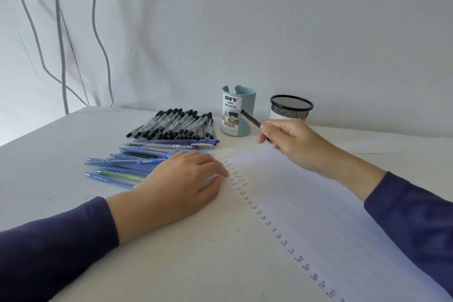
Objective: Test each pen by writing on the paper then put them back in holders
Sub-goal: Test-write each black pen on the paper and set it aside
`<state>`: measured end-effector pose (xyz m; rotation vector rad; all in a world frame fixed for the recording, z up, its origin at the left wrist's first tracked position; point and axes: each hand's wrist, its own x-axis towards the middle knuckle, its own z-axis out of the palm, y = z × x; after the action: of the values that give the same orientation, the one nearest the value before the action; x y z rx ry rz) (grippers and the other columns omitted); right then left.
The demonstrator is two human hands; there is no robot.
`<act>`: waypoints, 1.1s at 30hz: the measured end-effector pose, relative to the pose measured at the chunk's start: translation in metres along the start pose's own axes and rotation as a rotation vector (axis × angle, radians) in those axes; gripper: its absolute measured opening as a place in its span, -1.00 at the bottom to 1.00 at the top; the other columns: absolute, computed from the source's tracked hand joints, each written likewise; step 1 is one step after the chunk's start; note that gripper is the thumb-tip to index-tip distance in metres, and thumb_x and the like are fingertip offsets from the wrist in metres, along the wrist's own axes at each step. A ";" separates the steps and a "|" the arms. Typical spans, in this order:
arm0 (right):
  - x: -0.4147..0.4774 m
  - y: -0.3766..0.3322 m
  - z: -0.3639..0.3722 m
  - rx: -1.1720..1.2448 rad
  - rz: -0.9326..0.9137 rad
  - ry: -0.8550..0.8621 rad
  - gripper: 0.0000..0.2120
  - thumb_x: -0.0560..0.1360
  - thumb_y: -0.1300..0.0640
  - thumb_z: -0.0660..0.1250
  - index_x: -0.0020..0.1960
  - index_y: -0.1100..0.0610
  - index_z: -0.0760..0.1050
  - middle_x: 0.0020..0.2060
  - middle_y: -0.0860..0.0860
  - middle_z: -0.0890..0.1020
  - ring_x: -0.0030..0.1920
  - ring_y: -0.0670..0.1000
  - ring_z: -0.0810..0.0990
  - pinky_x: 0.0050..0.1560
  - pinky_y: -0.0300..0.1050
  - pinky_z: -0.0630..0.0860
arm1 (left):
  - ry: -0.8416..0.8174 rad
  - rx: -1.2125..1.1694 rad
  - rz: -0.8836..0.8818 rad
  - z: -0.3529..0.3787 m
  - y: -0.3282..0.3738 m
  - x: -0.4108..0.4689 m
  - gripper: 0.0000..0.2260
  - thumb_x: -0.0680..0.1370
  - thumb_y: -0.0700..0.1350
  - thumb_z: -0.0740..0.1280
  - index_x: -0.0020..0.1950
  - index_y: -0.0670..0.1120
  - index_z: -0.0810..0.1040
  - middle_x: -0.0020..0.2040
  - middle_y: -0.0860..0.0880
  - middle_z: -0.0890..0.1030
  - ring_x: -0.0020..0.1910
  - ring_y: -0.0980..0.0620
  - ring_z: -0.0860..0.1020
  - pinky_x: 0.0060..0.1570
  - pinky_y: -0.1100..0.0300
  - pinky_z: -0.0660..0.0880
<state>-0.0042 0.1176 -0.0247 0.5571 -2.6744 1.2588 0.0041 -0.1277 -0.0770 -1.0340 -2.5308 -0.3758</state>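
Note:
My right hand (291, 144) grips a black pen (251, 119) above the top edge of the white paper (331, 216); the pen's back end points toward the blue-grey desk organizer (239, 110). A column of handwritten "Test" words runs down the paper's left margin. My left hand (181, 186) lies flat, fingertips pressing the paper's upper left edge. A black mesh holder (291, 106) stands right of the organizer. A pile of black-capped pens (176, 124) lies left of the organizer, and several blue pens (137, 159) lie in front of that pile, partly under my left hand.
The white table (61, 167) meets a white wall just behind the holders. Grey cables (58, 32) hang down the wall at the far left. Both my forearms, in dark blue sleeves, cross the table's near part.

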 end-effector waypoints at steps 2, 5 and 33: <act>0.001 0.003 0.000 0.036 -0.003 -0.037 -0.73 0.65 0.04 0.18 -0.11 -0.16 0.60 -0.13 -0.02 0.64 -0.23 0.01 0.40 -0.15 -0.09 0.39 | -0.004 0.000 -0.003 0.000 0.001 0.000 -0.64 0.58 0.11 0.06 0.15 0.10 0.61 0.08 0.15 0.63 0.08 0.04 0.57 0.10 0.05 0.53; 0.003 0.012 0.001 0.005 -0.022 -0.041 -0.81 0.59 0.15 0.30 0.16 -0.03 0.58 -0.20 -0.17 0.59 -0.20 -0.22 0.50 -0.05 -0.39 0.42 | -0.005 0.005 0.001 0.000 0.001 0.001 -0.64 0.58 0.11 0.06 0.15 0.10 0.62 0.09 0.16 0.64 0.07 0.05 0.57 0.10 0.08 0.52; -0.004 0.065 -0.026 -0.315 -0.036 0.488 -0.69 0.47 0.21 0.20 -0.32 -0.09 0.58 -0.34 -0.29 0.58 -0.33 -0.23 0.50 -0.32 -0.20 0.26 | -0.113 0.024 -0.050 -0.007 0.012 0.046 -0.72 0.62 0.08 0.22 0.25 0.07 0.57 0.24 0.16 0.55 0.22 0.18 0.47 0.22 0.31 0.33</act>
<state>-0.0259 0.1765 -0.0558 0.2156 -2.3607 0.8051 -0.0157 -0.0942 -0.0496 -1.0112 -2.6590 -0.3083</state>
